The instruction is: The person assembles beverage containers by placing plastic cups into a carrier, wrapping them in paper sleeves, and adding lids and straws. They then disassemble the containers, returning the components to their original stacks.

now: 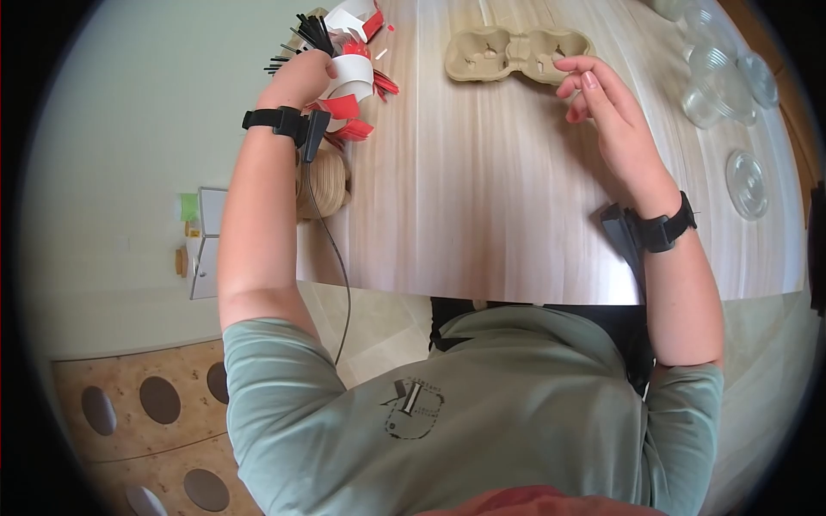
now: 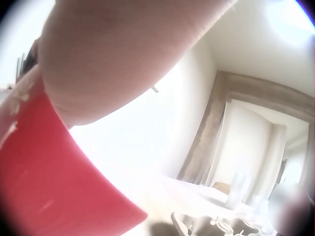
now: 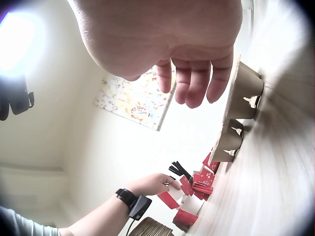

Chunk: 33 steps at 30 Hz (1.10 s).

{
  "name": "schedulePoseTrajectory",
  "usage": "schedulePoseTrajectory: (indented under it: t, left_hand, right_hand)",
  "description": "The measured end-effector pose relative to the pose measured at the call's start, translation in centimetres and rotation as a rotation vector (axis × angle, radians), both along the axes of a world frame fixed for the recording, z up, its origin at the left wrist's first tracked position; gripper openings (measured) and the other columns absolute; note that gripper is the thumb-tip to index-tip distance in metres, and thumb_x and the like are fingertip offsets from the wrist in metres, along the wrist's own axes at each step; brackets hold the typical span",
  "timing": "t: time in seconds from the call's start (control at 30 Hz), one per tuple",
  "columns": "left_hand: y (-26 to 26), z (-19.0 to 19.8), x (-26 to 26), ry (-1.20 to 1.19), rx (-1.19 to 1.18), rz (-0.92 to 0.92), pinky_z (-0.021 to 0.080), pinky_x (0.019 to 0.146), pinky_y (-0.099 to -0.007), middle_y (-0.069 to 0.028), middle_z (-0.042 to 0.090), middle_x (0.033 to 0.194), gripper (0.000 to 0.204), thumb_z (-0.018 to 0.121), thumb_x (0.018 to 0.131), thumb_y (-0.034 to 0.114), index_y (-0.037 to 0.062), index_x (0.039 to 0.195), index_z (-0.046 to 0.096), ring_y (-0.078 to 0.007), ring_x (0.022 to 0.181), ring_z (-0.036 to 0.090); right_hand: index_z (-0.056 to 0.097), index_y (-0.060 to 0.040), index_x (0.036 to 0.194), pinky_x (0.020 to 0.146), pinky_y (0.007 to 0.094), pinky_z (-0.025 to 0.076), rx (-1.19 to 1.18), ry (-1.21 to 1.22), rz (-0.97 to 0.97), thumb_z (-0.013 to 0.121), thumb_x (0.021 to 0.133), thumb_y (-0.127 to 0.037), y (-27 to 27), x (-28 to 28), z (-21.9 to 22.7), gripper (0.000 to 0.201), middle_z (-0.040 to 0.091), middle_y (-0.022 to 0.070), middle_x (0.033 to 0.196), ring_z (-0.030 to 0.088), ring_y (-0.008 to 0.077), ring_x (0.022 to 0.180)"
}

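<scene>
My left hand (image 1: 301,79) is at the far left of the table, among red and white paper sleeves (image 1: 351,67) and beside a bunch of black sticks (image 1: 315,33). Its fingertips are partly hidden, so a hold on a sleeve cannot be made out. A red sleeve (image 2: 54,172) fills the lower left of the left wrist view, below the hand (image 2: 113,54). My right hand (image 1: 607,107) hovers by the right end of a brown pulp cup carrier (image 1: 516,52), fingers loosely bent and holding nothing. In the right wrist view its fingers (image 3: 197,81) hang relaxed beside the carrier (image 3: 241,98).
Clear plastic cups (image 1: 718,82) stand at the back right, with a clear round lid (image 1: 747,184) nearer the right edge. A stack of brown carriers or sleeves (image 1: 323,185) sits at the left table edge. A cable (image 1: 342,258) hangs from the left wrist device.
</scene>
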<state>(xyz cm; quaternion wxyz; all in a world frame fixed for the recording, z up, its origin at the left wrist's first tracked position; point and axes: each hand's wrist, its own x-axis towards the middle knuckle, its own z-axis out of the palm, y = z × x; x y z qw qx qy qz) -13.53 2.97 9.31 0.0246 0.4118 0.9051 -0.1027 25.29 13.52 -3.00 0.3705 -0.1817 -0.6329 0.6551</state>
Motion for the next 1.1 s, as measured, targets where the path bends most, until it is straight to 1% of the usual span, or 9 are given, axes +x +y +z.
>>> schedulePoseTrajectory:
  t: [0.17,0.27,0.37,0.47,0.67,0.77,0.97,1.07,1.1]
  left_hand:
    - [0.4,-0.9,-0.5,-0.107,0.006,0.062,0.058,0.083,-0.0416,-0.0179,0.069,0.123,0.039,0.046,0.093,-0.001,0.0045,0.124,0.068,-0.0315,0.102,0.070]
    - [0.1,-1.5,-1.2,-0.109,-0.017,0.020,0.058,0.084,-0.0407,-0.0188,0.068,0.125,0.044,0.044,0.092,-0.004,0.0036,0.129,0.066,-0.0305,0.101,0.070]
    - [0.1,-1.4,-1.2,-0.123,-0.057,0.018,0.057,0.086,-0.0397,-0.0202,0.068,0.124,0.048,0.041,0.090,-0.006,0.0027,0.131,0.065,-0.0296,0.102,0.070]
    - [0.5,-1.1,-1.7,-0.201,-0.040,0.075,0.056,0.086,-0.0394,-0.0201,0.068,0.125,0.051,0.039,0.089,-0.008,0.0027,0.132,0.065,-0.0297,0.101,0.070]
    - [0.4,-1.0,-2.1,-0.133,-0.062,0.083,0.056,0.086,-0.0399,-0.0185,0.068,0.126,0.044,0.044,0.093,-0.004,0.0027,0.131,0.065,-0.0288,0.098,0.070]
    - [0.4,-0.9,-1.7,-0.143,-0.071,0.097,0.055,0.088,-0.0401,-0.0187,0.068,0.125,0.042,0.046,0.094,-0.001,0.0030,0.132,0.065,-0.0282,0.101,0.070]
    - [0.2,-2.1,-2.6,-0.181,-0.106,0.129,0.054,0.090,-0.0401,-0.0183,0.068,0.124,0.044,0.048,0.092,0.001,0.0035,0.134,0.063,-0.0283,0.103,0.069]
    - [-0.5,-3.1,-3.4,-0.137,-0.175,0.021,0.054,0.091,-0.0399,-0.0183,0.069,0.121,0.043,0.053,0.091,0.006,0.0034,0.132,0.063,-0.0283,0.102,0.069]
    - [-0.5,-2.9,-3.0,-0.124,-0.213,0.019,0.053,0.091,-0.0399,-0.0183,0.070,0.120,0.042,0.055,0.091,0.009,0.0034,0.131,0.063,-0.0286,0.103,0.069]
  right_hand:
    - [0.062,-0.0081,0.126,0.088,0.0260,0.046,-0.001,-0.001,0.006,0.047,0.110,-0.033,0.1,-0.1,-0.1,0.034,0.060,-0.0006,0.101,0.052,0.0100,0.090]
    - [0.063,-0.0081,0.125,0.088,0.0260,0.046,0.009,-0.004,0.012,0.047,0.110,-0.033,0.0,-0.1,-0.2,0.033,0.060,-0.0006,0.100,0.052,0.0101,0.090]
    - [0.063,-0.0080,0.125,0.088,0.0261,0.046,0.009,-0.012,0.019,0.048,0.110,-0.033,-0.1,-0.2,-0.2,0.033,0.059,-0.0005,0.100,0.052,0.0102,0.091]
    - [0.063,-0.0079,0.125,0.087,0.0261,0.046,0.009,-0.014,0.028,0.048,0.110,-0.033,-0.1,-0.1,-0.2,0.033,0.059,-0.0004,0.100,0.052,0.0102,0.091]
    - [0.064,-0.0075,0.124,0.087,0.0262,0.047,0.011,-0.026,0.028,0.048,0.110,-0.033,-0.2,-0.2,-0.1,0.033,0.059,-0.0002,0.099,0.053,0.0101,0.091]
    - [0.064,-0.0073,0.124,0.087,0.0263,0.047,0.011,-0.023,0.030,0.048,0.110,-0.032,-0.1,-0.2,-0.3,0.033,0.059,0.0000,0.099,0.053,0.0101,0.092]
    - [0.064,-0.0069,0.124,0.087,0.0264,0.047,0.013,-0.023,0.036,0.048,0.110,-0.032,-0.1,-0.2,-0.3,0.033,0.058,0.0006,0.098,0.053,0.0098,0.093]
    - [0.064,-0.0066,0.124,0.086,0.0263,0.047,0.014,-0.019,0.041,0.048,0.110,-0.032,-0.1,-0.3,-0.4,0.033,0.058,0.0007,0.098,0.053,0.0098,0.093]
    - [0.064,-0.0064,0.124,0.086,0.0263,0.047,0.014,-0.017,0.043,0.048,0.110,-0.032,0.0,-0.3,-0.5,0.034,0.058,0.0007,0.098,0.053,0.0097,0.093]
